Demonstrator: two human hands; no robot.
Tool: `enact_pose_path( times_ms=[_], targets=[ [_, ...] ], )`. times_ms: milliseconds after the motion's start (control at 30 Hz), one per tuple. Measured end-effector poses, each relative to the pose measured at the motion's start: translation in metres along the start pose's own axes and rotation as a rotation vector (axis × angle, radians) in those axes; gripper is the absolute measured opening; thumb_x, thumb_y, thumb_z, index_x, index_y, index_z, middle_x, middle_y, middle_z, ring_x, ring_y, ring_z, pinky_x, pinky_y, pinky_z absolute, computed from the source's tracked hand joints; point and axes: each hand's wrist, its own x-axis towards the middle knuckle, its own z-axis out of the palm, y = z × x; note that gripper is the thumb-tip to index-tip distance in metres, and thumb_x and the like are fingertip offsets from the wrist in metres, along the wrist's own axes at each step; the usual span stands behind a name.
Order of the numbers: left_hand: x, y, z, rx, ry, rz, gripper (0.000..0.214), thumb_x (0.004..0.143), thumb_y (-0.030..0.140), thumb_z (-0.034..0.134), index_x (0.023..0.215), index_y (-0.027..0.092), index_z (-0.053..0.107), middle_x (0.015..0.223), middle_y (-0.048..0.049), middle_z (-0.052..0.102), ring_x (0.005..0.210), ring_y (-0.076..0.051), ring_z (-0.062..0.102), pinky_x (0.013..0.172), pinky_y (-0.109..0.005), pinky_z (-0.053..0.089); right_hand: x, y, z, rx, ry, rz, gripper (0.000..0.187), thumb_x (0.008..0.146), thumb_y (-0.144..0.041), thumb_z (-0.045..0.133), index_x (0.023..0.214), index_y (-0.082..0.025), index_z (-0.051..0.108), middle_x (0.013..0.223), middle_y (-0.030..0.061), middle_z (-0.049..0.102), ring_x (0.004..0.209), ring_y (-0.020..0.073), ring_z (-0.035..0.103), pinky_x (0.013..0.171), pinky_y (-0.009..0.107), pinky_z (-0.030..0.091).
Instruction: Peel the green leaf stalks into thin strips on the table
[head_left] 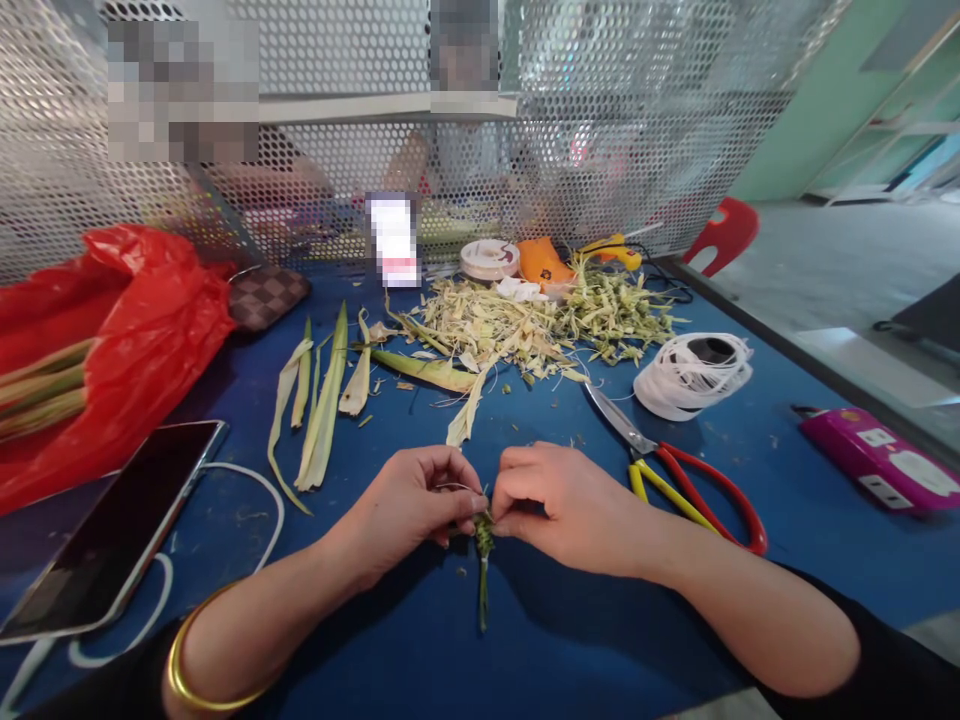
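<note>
Between my hands, close to the table's near middle, is a small woven green leaf piece (484, 545) with a bundled stem pointing toward me. My left hand (427, 495) pinches its upper end between thumb and fingers, and a thin pale strand shows by those fingers. Thumb and fingertips of my right hand (551, 500) are pressed together at the piece's right side; the exact strand there is too small to make out. Just beyond the hands lies a pale leaf strip (466, 415). Scissors (667, 470) with red and yellow handles rest to the right of my right hand.
Leaf strips (326, 410) lie at left, near a red plastic bag (150, 350) and a phone (120, 530) with a white cable. Leaf scraps (495, 325) are heaped at the back. A white ribbon roll (679, 385) and purple power bank (881, 455) sit right. A perforated metal screen (600, 170) stands behind.
</note>
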Motion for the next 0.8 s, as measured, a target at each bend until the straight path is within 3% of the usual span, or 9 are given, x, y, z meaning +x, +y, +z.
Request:
enact_pose_path(
  times_ms=[100, 200, 267, 567, 800],
  targets=[
    [0.0, -0.002, 0.0, 0.018, -0.004, 0.03, 0.016, 0.067, 0.026, 0.068, 0.072, 0.016, 0.057, 0.053, 0.0027, 0.059, 0.051, -0.009, 0.053, 0.047, -0.018, 0.039, 0.001, 0.001, 0.0, 0.161, 0.067, 0.103, 0.003, 0.08, -0.017, 0.06, 0.079, -0.02, 0.061, 0.078, -0.0013, 0.058, 0.069, 0.0105, 0.055, 0.064, 0.024, 0.039],
    [0.0, -0.005, 0.0, 0.065, 0.018, 0.078, 0.014, 0.067, 0.026, 0.067, 0.07, 0.015, 0.058, 0.054, 0.0028, 0.058, 0.052, -0.009, 0.052, 0.048, -0.018, 0.037, 0.003, 0.002, 0.003, 0.372, 0.149, 0.206, 0.022, 0.082, -0.012, 0.052, 0.102, -0.021, 0.053, 0.089, 0.0007, 0.064, 0.074, 0.012, 0.059, 0.066, 0.024, 0.044],
    [0.0, -0.006, 0.0, 0.109, 0.026, 0.107, 0.012, 0.068, 0.025, 0.066, 0.068, 0.015, 0.058, 0.055, 0.003, 0.058, 0.051, -0.008, 0.051, 0.048, -0.018, 0.035, 0.005, 0.002, 0.006, 0.434, 0.123, 0.206, 0.032, 0.081, -0.008, 0.05, 0.109, -0.022, 0.049, 0.093, 0.0012, 0.067, 0.078, 0.0128, 0.061, 0.068, 0.025, 0.045],
    [-0.005, -0.005, -0.001, 0.495, 0.198, 0.306, 0.01, 0.071, 0.021, 0.057, 0.068, 0.018, 0.065, 0.061, 0.0015, 0.064, 0.057, -0.01, 0.053, 0.051, -0.018, 0.037, 0.004, 0.001, 0.013, 0.227, 0.072, 0.134, 0.026, 0.077, -0.006, 0.051, 0.097, -0.021, 0.056, 0.091, 0.0008, 0.069, 0.082, 0.0158, 0.063, 0.069, 0.026, 0.045],
    [-0.008, -0.009, -0.001, 0.85, 0.278, 0.58, 0.013, 0.075, 0.015, 0.053, 0.073, 0.021, 0.064, 0.068, 0.001, 0.066, 0.063, -0.012, 0.057, 0.059, -0.021, 0.038, 0.005, 0.002, 0.014, 0.212, 0.076, 0.134, 0.028, 0.076, -0.005, 0.051, 0.099, -0.021, 0.056, 0.092, 0.0018, 0.07, 0.082, 0.0156, 0.064, 0.069, 0.026, 0.045]
  ],
)
